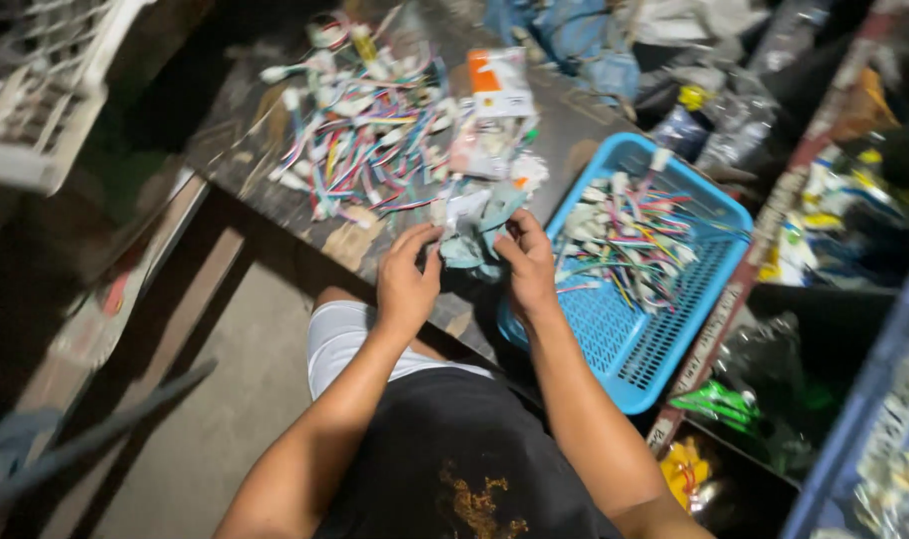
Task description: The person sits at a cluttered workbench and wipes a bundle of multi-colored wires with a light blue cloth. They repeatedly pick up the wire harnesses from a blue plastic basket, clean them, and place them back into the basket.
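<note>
At the far left a white lattice crate [35, 100] hangs past the dark worktable [235, 150], and bare floor lies open below the table's near edge. On the tabletop sits a loose heap of coloured wire connectors [359, 125]. Your left hand [406, 279] and right hand [527, 262] both pinch a pale, crumpled piece [471, 240], possibly cloth, at that edge. Just right, the blue basket [624, 349] holds more connectors and overhangs the table.

A loose heap of short multicoloured wire connectors [359, 120] lies on the dark worn wooden table [574, 125]. Right of it sits a blue perforated plastic basket [629, 344] with more connectors inside. A small orange-and-white cardboard packet [497, 85] lies between them.
</note>
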